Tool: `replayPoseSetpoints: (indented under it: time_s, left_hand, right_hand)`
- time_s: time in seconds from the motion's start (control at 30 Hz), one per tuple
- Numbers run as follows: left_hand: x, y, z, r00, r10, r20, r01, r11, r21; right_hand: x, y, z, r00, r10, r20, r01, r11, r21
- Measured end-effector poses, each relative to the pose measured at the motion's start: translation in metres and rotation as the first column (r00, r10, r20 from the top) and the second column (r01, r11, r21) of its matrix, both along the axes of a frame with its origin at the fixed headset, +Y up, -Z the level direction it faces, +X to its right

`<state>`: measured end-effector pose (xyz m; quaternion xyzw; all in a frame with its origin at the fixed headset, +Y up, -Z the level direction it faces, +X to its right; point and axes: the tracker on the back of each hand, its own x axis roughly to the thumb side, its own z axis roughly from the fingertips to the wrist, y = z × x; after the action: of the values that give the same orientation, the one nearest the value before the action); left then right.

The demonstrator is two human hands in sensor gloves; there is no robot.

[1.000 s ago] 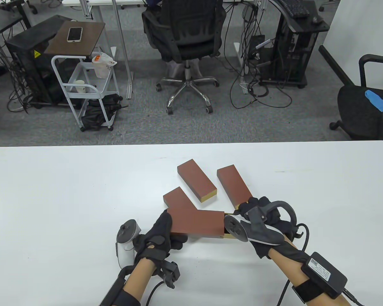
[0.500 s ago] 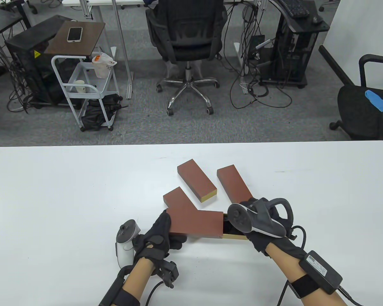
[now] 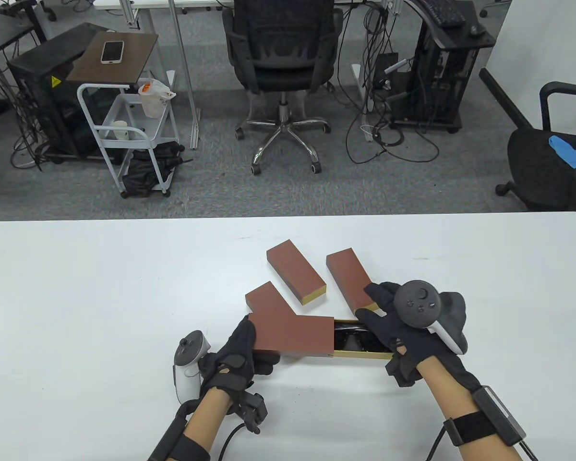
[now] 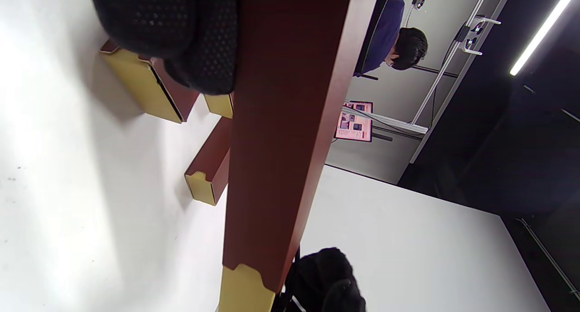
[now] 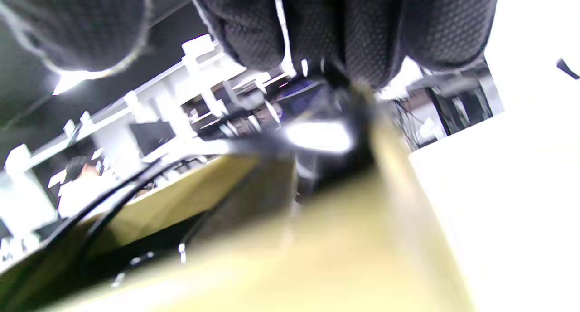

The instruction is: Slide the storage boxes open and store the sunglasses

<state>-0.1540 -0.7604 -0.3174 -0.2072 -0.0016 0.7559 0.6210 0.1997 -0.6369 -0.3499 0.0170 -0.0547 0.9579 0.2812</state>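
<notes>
While left hand (image 3: 237,353) grips brown sleeve (image 3: 293,336) | right hand (image 3: 403,331) holds gold drawer (image 3: 365,354), sunglasses (image 3: 350,338) inside | white table (image 3: 77,312) | office chair (image 3: 281,53), grey carpet beyond

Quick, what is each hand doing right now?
Left hand: grips the brown box sleeve.
Right hand: its fingers hold the end of the gold drawer, pulled partly out, with something dark inside.

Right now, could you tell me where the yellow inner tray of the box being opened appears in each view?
Table view: tray juts right from the brown sleeve, lower centre.
Left wrist view: tray end, bottom centre.
Right wrist view: tray wall, blurred, lower half.
Shared landmark: white table.
</notes>
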Motion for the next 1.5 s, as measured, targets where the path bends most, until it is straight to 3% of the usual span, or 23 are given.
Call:
replayPoseSetpoints:
  time_s: [0.1, 0.2, 0.33, 0.43, 0.57, 0.63, 0.77, 0.93, 1.2, 1.4, 1.5]
  left_hand:
    - [0.000, 0.000, 0.000, 1.000, 0.010, 0.002, -0.010, 1.000, 0.005]
    - [0.000, 0.000, -0.001, 0.999, 0.035, 0.002, -0.035, 0.999, 0.012]
    - [0.001, -0.001, -0.001, 0.999, 0.049, -0.001, -0.049, 0.999, 0.015]
    - [0.001, -0.001, 0.000, 0.999, 0.037, -0.004, -0.037, 0.999, 0.016]
    - [0.000, -0.003, -0.001, 1.000, 0.009, -0.002, -0.009, 1.000, 0.014]
    - [0.001, -0.004, -0.001, 1.000, 0.015, 0.002, -0.015, 1.000, 0.008]
    - [0.002, -0.005, -0.001, 1.000, 0.008, 0.012, -0.008, 1.000, 0.008]
    - [0.005, -0.007, 0.000, 1.000, 0.007, 0.024, -0.007, 1.000, 0.006]
    - [0.007, -0.007, 0.000, 1.000, 0.000, 0.025, 0.000, 1.000, 0.011]
    - [0.005, -0.006, 0.000, 1.000, 0.003, 0.012, -0.004, 1.000, 0.012]
    - [0.008, -0.005, 0.001, 1.000, 0.019, 0.014, -0.019, 1.000, 0.004]
  right_hand:
    - [0.019, -0.029, -0.002, 0.974, -0.219, 0.062, 0.225, 0.969, -0.101]
    - [0.028, -0.054, 0.001, 0.895, -0.433, 0.106, 0.446, 0.877, -0.181]
    - [0.030, -0.080, 0.005, 0.698, -0.709, 0.098, 0.714, 0.679, -0.169]
    - [0.031, -0.095, 0.008, 0.627, -0.773, 0.100, 0.777, 0.610, -0.159]
    - [0.033, -0.108, 0.009, 0.579, -0.808, 0.105, 0.809, 0.555, -0.193]
    - [0.035, -0.107, 0.011, 0.590, -0.800, 0.111, 0.804, 0.567, -0.180]
    - [0.040, -0.103, 0.014, 0.669, -0.728, 0.145, 0.743, 0.657, -0.127]
    - [0.044, -0.101, 0.016, 0.663, -0.732, 0.156, 0.749, 0.655, -0.104]
    - [0.042, -0.091, 0.023, 0.726, -0.665, 0.175, 0.676, 0.737, -0.006]
    - [0.037, -0.092, 0.023, 0.691, -0.718, 0.084, 0.722, 0.692, -0.020]
    - [0.033, -0.095, 0.023, 0.619, -0.786, 0.015, 0.784, 0.616, -0.078]
